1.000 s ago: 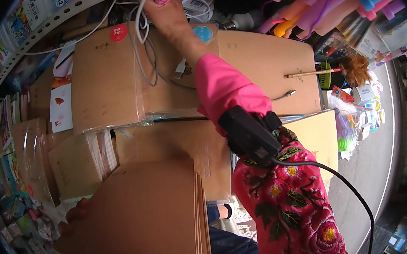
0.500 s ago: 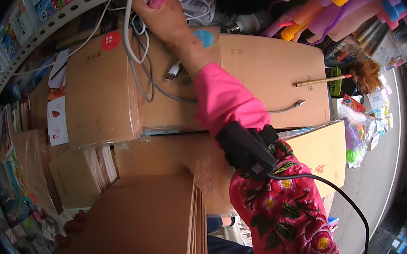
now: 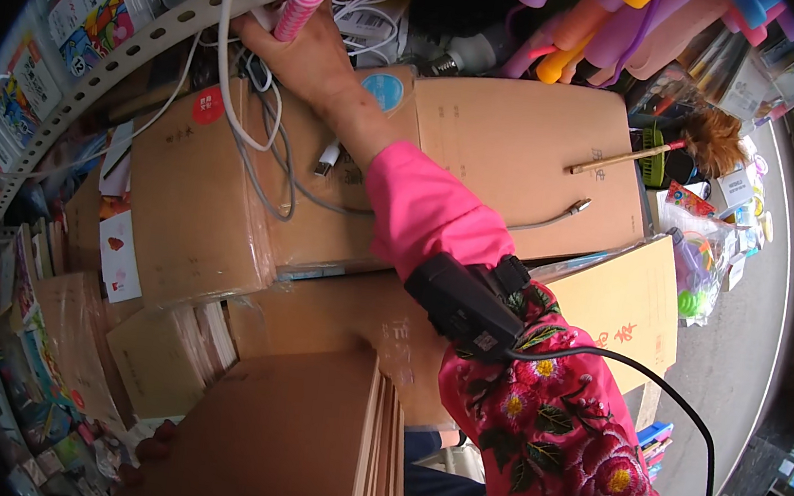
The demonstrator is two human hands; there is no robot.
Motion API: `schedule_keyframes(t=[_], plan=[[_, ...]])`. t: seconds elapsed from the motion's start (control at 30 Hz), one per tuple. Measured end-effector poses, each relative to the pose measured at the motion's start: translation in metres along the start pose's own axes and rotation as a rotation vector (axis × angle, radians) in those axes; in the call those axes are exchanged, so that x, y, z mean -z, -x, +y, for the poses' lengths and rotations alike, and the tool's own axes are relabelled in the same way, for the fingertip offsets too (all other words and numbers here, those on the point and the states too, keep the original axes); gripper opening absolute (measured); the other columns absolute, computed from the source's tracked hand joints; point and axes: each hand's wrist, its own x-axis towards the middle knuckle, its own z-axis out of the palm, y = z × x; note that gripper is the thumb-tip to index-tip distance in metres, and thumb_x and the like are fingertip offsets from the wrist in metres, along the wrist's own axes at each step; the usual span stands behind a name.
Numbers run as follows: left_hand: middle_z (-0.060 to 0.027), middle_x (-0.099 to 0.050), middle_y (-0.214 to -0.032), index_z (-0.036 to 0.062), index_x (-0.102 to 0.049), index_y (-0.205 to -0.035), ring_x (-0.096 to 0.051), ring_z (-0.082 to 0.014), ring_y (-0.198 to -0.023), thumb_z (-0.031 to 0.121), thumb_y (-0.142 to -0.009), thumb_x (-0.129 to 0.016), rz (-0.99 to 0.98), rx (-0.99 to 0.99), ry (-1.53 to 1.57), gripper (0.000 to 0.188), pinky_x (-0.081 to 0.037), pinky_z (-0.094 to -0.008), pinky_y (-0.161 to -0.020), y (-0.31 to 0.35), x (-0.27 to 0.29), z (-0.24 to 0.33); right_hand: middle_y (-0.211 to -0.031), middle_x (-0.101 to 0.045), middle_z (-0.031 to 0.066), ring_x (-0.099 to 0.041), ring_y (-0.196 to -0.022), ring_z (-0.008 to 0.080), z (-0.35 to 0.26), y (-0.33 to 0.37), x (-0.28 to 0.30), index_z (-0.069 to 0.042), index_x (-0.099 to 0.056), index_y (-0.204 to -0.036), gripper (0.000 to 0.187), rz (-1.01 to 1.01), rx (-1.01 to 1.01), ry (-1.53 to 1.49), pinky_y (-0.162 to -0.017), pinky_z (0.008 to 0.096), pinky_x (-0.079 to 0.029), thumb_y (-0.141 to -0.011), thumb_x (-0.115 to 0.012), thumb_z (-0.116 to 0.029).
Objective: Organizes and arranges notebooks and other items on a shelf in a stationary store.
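My left hand [image 3: 147, 452], at the lower left, is closed on the edge of a thick stack of brown kraft-covered exercise books [image 3: 283, 431]. Only some of its fingers show; the stack hides the rest. My right hand [image 3: 306, 59] reaches far forward, under the perforated metal rail [image 3: 185, 3], over brown paper packs. A pink ribbed handle [image 3: 299, 12] hangs from a cord in front of that hand, against its fingers. Its fingertips are hidden there, so whether they grip anything is unclear. White and grey cables [image 3: 276, 151] dangle beside the right wrist.
Plastic-wrapped packs of brown books [image 3: 197, 196] lie below my right arm, with a feather duster [image 3: 707, 146] at their right. Marker sets [image 3: 87, 7] line the upper left. Colourful handles [image 3: 589, 25] hang at the top. A black cable [image 3: 676, 378] trails from the device on my sleeve.
The view has shifted slightly, and my right hand with the pink handle appears a little farther left and lower. My left hand stays on the exercise books.
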Motion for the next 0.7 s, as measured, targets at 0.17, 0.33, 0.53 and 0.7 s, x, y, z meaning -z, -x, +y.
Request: schedule_keyframes(t=[0.17,0.33,0.53,0.7], plan=[[-0.0167,-0.056,-0.115,-0.0032,-0.054,-0.115,-0.055,-0.0264,-0.103,0.014,-0.080,-0.060,-0.007,-0.037,-0.008,0.040,-0.041,-0.0375,-0.095,0.001,0.003,-0.001,-0.095,-0.060,0.0179,-0.057,-0.090,0.0319,-0.004,0.001,0.003,-0.001,-0.056,-0.109,0.050,-0.021,-0.083,-0.033,-0.083,0.0382,-0.044,-0.076,-0.063,-0.039],[-0.0162,-0.056,-0.115,-0.0031,-0.054,-0.115,-0.055,-0.0260,-0.103,0.014,-0.079,-0.062,-0.034,-0.118,0.010,0.041,-0.041,-0.0371,-0.095,0.001,0.008,-0.005,-0.103,-0.057,0.0232,-0.048,-0.102,0.0420,-0.005,0.001,0.002,-0.004,-0.057,-0.104,0.042,-0.131,-0.121,-0.118,-0.089,0.0458,-0.038,-0.076,-0.060,-0.035],[-0.0157,-0.056,-0.114,-0.0029,-0.053,-0.116,-0.054,-0.0255,-0.103,0.014,-0.078,-0.063,-0.087,-0.252,0.015,0.042,-0.040,-0.0365,-0.095,-0.004,0.008,-0.010,-0.114,-0.052,0.0234,-0.045,-0.109,0.0422,-0.024,0.011,0.021,-0.006,-0.056,-0.108,0.051,-0.181,-0.251,0.039,-0.093,0.0469,-0.036,-0.076,-0.061,-0.045],[-0.0152,-0.056,-0.114,-0.0028,-0.053,-0.116,-0.054,-0.0251,-0.103,0.014,-0.077,-0.064,-0.114,-0.330,0.015,0.044,-0.040,-0.0360,-0.096,-0.008,0.004,-0.012,-0.134,-0.039,0.0243,-0.031,-0.128,0.0401,-0.030,0.042,0.093,-0.009,-0.051,-0.123,0.071,-0.354,-0.172,0.429,-0.104,0.0500,-0.025,-0.074,-0.059,-0.060]])
